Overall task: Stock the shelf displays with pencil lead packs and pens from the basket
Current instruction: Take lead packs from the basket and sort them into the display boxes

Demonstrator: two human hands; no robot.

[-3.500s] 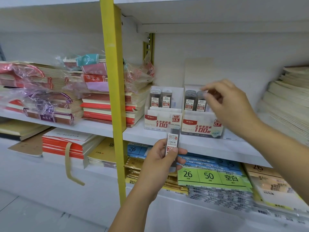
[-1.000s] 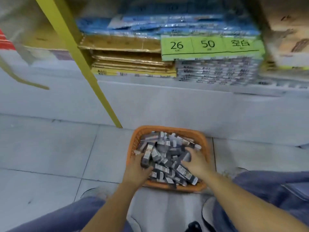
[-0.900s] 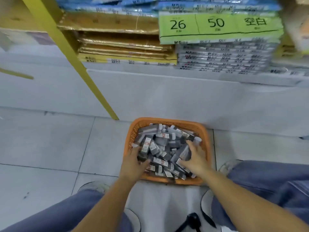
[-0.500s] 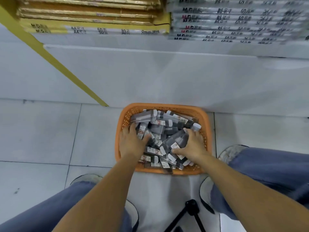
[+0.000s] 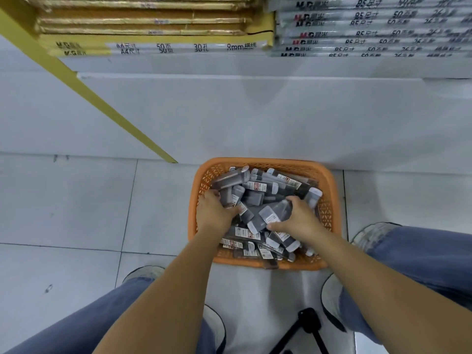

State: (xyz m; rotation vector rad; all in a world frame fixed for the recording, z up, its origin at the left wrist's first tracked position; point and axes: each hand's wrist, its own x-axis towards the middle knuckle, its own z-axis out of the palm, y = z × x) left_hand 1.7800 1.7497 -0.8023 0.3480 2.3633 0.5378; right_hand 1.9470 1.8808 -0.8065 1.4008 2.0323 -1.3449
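One orange basket (image 5: 268, 162) is set on the tiled floor (image 5: 76, 200) against the shelf base. It is filled with a heap of pencil lead packs (image 5: 260, 186), too many to be counted. Two hands are sunk in the heap. The left hand (image 5: 214, 213) is curled round packs at the left side; how many cannot be told. The right hand (image 5: 298, 221) is closed round one grey pack (image 5: 274, 213).

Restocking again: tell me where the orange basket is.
Head view, centre-right: the orange basket sits on the tiled floor by the white shelf base, with the left hand and right hand in its lead packs.
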